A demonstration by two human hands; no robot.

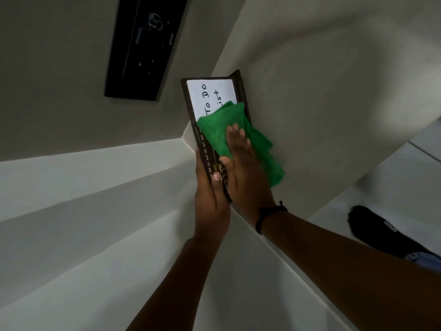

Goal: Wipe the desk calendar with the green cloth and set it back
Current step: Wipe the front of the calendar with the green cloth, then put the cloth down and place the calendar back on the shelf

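The desk calendar point(210, 96) is a dark brown frame with a white "To Do List" board and a strip of month names along its left side. It is held up in the air at the centre of the view. My left hand point(210, 199) grips its lower end, thumb across the month strip. The green cloth point(214, 130) lies flat over the lower half of the white board and hangs off to the right. My right hand point(241, 158) presses on the cloth with fingers stretched out. The calendar's lower face is hidden under cloth and hand.
A black wall switch panel point(143, 46) sits on the grey wall at upper left. White ledges point(95, 177) run below it. At lower right are a floor tile edge and my foot in a black sock point(381, 230). A black band circles my right wrist.
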